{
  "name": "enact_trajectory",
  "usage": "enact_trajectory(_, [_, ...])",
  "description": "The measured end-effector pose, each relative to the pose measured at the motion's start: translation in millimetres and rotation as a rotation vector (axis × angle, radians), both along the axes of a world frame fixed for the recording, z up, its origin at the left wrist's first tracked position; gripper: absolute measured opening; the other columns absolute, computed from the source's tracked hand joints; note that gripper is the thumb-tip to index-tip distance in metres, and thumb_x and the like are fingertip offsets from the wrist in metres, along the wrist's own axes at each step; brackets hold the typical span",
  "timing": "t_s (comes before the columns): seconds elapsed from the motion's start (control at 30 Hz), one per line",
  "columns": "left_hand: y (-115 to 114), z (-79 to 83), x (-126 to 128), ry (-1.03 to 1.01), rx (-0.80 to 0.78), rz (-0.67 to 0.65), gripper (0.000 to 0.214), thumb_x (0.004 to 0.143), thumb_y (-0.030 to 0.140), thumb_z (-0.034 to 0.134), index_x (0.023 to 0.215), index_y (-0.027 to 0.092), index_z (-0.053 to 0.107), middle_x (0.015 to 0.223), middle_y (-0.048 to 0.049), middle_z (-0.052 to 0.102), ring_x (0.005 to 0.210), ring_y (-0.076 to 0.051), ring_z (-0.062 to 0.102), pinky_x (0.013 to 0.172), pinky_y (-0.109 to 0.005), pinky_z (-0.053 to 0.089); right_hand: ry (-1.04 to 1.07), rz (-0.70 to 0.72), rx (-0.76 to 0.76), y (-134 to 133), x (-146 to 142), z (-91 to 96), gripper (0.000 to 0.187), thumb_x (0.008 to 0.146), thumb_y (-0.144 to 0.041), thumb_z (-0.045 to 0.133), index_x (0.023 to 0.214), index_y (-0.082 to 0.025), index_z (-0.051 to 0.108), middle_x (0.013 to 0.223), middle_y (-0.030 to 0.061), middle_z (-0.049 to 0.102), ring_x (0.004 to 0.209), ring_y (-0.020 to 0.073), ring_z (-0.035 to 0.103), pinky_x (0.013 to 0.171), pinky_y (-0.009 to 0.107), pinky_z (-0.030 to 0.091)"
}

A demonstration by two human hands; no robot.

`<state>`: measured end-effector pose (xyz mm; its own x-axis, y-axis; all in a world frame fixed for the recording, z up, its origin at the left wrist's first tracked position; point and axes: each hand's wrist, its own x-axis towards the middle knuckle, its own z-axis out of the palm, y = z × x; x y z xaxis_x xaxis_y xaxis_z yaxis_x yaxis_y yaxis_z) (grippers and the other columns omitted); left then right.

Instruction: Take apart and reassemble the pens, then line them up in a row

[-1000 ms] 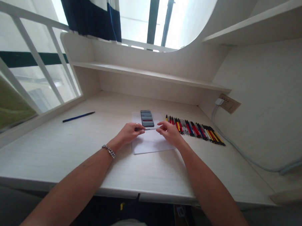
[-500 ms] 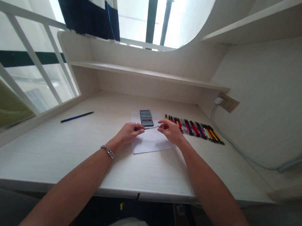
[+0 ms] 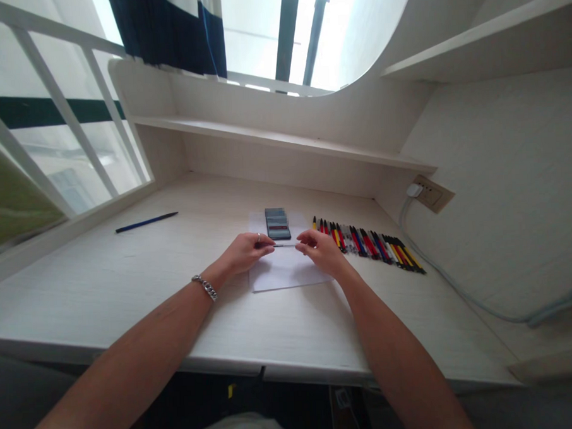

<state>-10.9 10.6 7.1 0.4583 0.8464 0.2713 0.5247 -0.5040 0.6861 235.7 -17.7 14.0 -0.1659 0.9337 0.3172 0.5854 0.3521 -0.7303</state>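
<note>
A thin pen refill [image 3: 286, 245], dark toward the left and pale toward the right, spans the gap between my hands above white paper [image 3: 288, 271]. My left hand [image 3: 248, 251] pinches its left end between thumb and fingers. At the right end, the thumb and forefinger of my right hand [image 3: 318, 248] close on it; the very tip is hidden by the fingers. Just beyond the refill lies a phone [image 3: 277, 224] with its screen lit, on the paper's far part.
A long row of pens [image 3: 370, 244] in several colours lies right of my right hand. Far left on the desk [image 3: 174, 270] rests a single blue pen [image 3: 147, 222]. A white cable [image 3: 430, 265] runs from the wall socket [image 3: 432, 194]. A low shelf [image 3: 283, 139] spans the back.
My right hand has shifted slightly left and toward me, closer to my left hand. Less of the refill's dark left end shows at my left fingers.
</note>
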Motion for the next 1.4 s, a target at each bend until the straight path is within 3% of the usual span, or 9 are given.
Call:
enact_trajectory(0.07, [-1,1.3,0,-0.006,-0.001,0.008,0.028,0.084,0.038,0.064,0.1,0.019,0.077,0.09,-0.0044,0.077,0.08,-0.019,0.067,0.075,-0.028,0.048,-0.003,-0.006,0.03,0,0,0.7,0.015,0.077,-0.024,0.072,0.092,-0.019,0.069,0.084,0.0024,0.072,0.072,0.0151,0.063,0.07,0.027,0.047])
enact_trajectory(0.17, [0,-0.3,0,-0.055,-0.038,0.0,0.028,0.081,0.037,0.068,0.099,0.018,0.077,0.09,-0.005,0.077,0.081,-0.019,0.068,0.075,-0.028,0.049,-0.061,-0.008,-0.014,1,0,-2.0,0.008,0.083,-0.024,0.065,0.085,-0.018,0.069,0.078,0.0025,0.071,0.069,0.0146,0.062,0.068,0.027,0.046])
enact_trajectory(0.33, [3,-4.5,-1,-0.054,-0.04,-0.015,0.026,0.08,0.036,0.069,0.098,0.02,0.077,0.092,-0.0048,0.078,0.082,-0.019,0.068,0.074,-0.028,0.049,-0.105,0.025,-0.127,3,0,-6.4,0.033,0.096,-0.034,0.047,0.075,-0.016,0.067,0.069,0.0031,0.068,0.059,0.0128,0.06,0.06,0.025,0.043])
enact_trajectory(0.5, [3,-3.8,-1,-0.012,-0.024,0.0,0.027,0.082,0.037,0.066,0.101,0.02,0.077,0.093,-0.005,0.078,0.083,-0.019,0.068,0.074,-0.029,0.049,-0.012,0.007,-0.011,1,0,-1.1,0.017,0.083,-0.026,0.069,0.098,-0.018,0.07,0.077,0.0017,0.071,0.068,0.0145,0.063,0.068,0.026,0.047])
enact_trajectory(0.83, [0,-1.6,0,-0.061,-0.064,0.008,0.026,0.076,0.034,0.072,0.097,0.02,0.078,0.089,-0.0043,0.078,0.08,-0.019,0.07,0.073,-0.028,0.05,-0.112,-0.028,-0.047,1,2,-2.3,0.008,0.087,-0.019,0.062,0.089,-0.018,0.07,0.074,0.0019,0.071,0.069,0.0151,0.064,0.069,0.026,0.047])
enact_trajectory(1.0, [-2,-0.9,2,-0.107,-0.057,0.051,0.034,0.074,0.031,0.075,0.106,0.02,0.074,0.083,-0.0026,0.077,0.076,-0.019,0.071,0.075,-0.029,0.052,-0.301,-0.083,0.039,-4,-5,0.1,0.009,0.086,-0.022,0.067,0.094,-0.021,0.071,0.095,0.0068,0.074,0.089,0.0219,0.066,0.079,0.033,0.048])
enact_trajectory(1.13, [-8,-1.1,11,-0.057,-0.016,0.042,0.045,0.069,0.026,0.079,0.113,0.023,0.071,0.087,-0.0013,0.078,0.081,-0.02,0.072,0.081,-0.031,0.053,-0.431,-0.005,0.12,-16,-26,-0.7,0.034,0.081,-0.021,0.073,0.115,-0.025,0.068,0.114,0.0101,0.072,0.103,0.0269,0.065,0.087,0.036,0.047])
enact_trajectory(1.3, [-18,2.9,21,-0.117,-0.017,-0.04,0.058,0.071,0.027,0.08,0.126,0.023,0.062,0.092,-0.0021,0.078,0.087,-0.02,0.073,0.085,-0.031,0.054,-0.308,0.134,0.08,-21,-42,-5.1,0.025,0.088,-0.017,0.06,0.11,-0.026,0.068,0.097,0.0054,0.075,0.087,0.0221,0.067,0.075,0.029,0.045])
enact_trajectory(1.4, [-14,6.9,15,-0.138,0.018,0.017,0.067,0.068,0.037,0.083,0.128,0.021,0.06,0.096,-0.0044,0.077,0.079,-0.019,0.071,0.076,-0.03,0.054,-0.026,0.131,0.014,-13,-30,-0.7,0.01,0.087,-0.023,0.06,0.094,-0.022,0.067,0.085,0.0034,0.073,0.074,0.0174,0.064,0.069,0.028,0.045])
